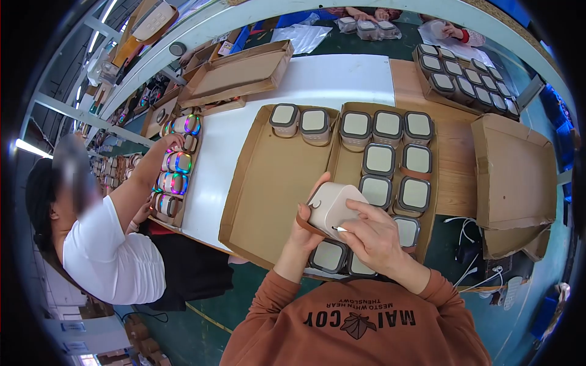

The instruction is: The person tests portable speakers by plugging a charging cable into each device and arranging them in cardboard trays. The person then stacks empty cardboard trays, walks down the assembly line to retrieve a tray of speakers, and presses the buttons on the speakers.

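My left hand (300,230) is wrapped around a cream-coloured portable speaker (334,206) with rounded corners and a brown strap, holding it tilted above the boxes. The fingers of my right hand (373,239) are pinched at the speaker's near lower edge. From the pinch a small white-tipped piece (341,229) pokes out against the speaker; the rest is hidden by my fingers. Below and beyond my hands, a cardboard tray (350,163) holds rows of similar speakers (379,160) with pale square faces and dark rims. Several of them are partly covered by my hands.
Left of it, another cardboard tray (268,177) has two speakers at its far end. A co-worker (116,244) reaches to lit speakers (177,163) at left. White cables (467,229) and a cardboard box (519,177) lie at right. A metal beam (256,30) crosses overhead.
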`<state>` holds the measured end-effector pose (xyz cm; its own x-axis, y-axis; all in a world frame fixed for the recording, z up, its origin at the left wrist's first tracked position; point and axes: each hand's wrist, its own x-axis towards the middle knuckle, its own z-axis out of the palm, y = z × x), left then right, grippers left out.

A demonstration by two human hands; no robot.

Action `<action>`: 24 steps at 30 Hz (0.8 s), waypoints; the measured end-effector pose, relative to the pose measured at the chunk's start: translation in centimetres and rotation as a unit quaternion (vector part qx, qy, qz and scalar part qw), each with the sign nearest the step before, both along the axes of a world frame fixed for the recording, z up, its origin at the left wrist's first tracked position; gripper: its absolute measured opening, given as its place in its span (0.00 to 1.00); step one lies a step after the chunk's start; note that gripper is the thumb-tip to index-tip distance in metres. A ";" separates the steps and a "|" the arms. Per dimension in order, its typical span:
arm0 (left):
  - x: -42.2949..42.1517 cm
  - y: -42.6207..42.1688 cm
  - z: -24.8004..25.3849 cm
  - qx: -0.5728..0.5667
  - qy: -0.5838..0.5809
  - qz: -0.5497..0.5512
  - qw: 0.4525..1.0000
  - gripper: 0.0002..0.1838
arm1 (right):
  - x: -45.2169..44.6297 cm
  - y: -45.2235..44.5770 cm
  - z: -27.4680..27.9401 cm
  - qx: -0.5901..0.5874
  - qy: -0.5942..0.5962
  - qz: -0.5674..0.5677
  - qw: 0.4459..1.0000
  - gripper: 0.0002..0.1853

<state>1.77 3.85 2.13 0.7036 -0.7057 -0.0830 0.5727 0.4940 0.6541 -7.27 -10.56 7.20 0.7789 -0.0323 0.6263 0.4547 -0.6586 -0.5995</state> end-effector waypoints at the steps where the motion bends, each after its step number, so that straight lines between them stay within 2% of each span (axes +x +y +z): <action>1: 0.0 0.1 0.0 0.001 0.000 0.001 1.000 0.54 | 0.0 0.1 0.1 0.001 0.000 0.001 1.000 0.06; 4: 0.0 0.2 -0.1 0.011 0.002 -0.004 1.000 0.56 | -0.3 0.3 0.7 -0.038 0.011 -0.002 0.999 0.05; 6: 0.0 0.5 -0.7 0.076 -0.019 -0.002 0.997 0.59 | -0.6 0.5 0.9 -0.126 0.056 -0.009 0.990 0.05; 7: -0.2 0.5 -0.8 0.077 -0.017 -0.002 0.997 0.59 | -0.6 0.6 0.9 -0.126 0.058 -0.009 0.990 0.05; 10: -0.5 0.7 -0.9 0.078 0.027 0.000 0.997 0.61 | -0.2 0.7 0.2 -0.075 0.048 -0.007 0.996 0.05; 13: -1.2 1.1 -1.9 0.112 -0.026 0.008 0.993 0.63 | 0.3 0.2 -1.3 -0.013 0.035 -0.010 0.999 0.04; 15: -1.8 1.0 -2.2 0.189 -0.086 -0.002 0.978 0.67 | 0.6 -0.8 -2.1 0.040 0.080 -0.001 0.996 0.02; 16: -1.5 1.2 -2.2 0.189 -0.086 -0.002 0.978 0.67 | 0.4 -1.4 -2.2 0.041 0.080 -0.001 0.996 0.02; 18: -0.4 2.1 -2.1 0.209 -0.151 -0.063 0.964 0.69 | -0.1 -2.9 -2.0 0.224 0.268 0.076 0.934 0.02; 19: 0.2 2.4 -1.7 0.242 -0.178 -0.087 0.950 0.66 | -0.3 -3.7 -2.0 0.441 0.367 0.129 0.809 0.03; 20: 0.8 2.4 -1.6 0.240 -0.177 -0.085 0.950 0.66 | -0.4 -3.8 -1.8 0.439 0.368 0.130 0.809 0.03; 21: 1.6 2.3 -1.5 0.399 -0.385 -0.090 0.827 0.62 | -0.5 -3.8 -1.6 0.393 0.349 0.108 0.844 0.04; 22: 2.2 2.2 -1.4 0.525 -0.561 -0.087 0.634 0.57 | -0.6 -3.8 -1.6 0.347 0.326 0.085 0.875 0.04; 23: 2.6 2.0 -1.5 0.524 -0.563 -0.085 0.633 0.57 | -0.6 -3.7 -2.1 0.375 0.329 0.092 0.862 0.05; 24: 3.1 1.8 -1.7 0.538 -0.607 -0.102 0.576 0.54 | -0.6 -3.6 -2.3 0.374 0.327 0.092 0.863 0.05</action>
<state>4.89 5.68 0.47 0.6149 -0.7842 -0.0831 -0.6557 -0.5670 0.4987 -7.91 -14.18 4.86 0.9930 -0.0755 -0.0910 -0.0857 0.0710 -0.9938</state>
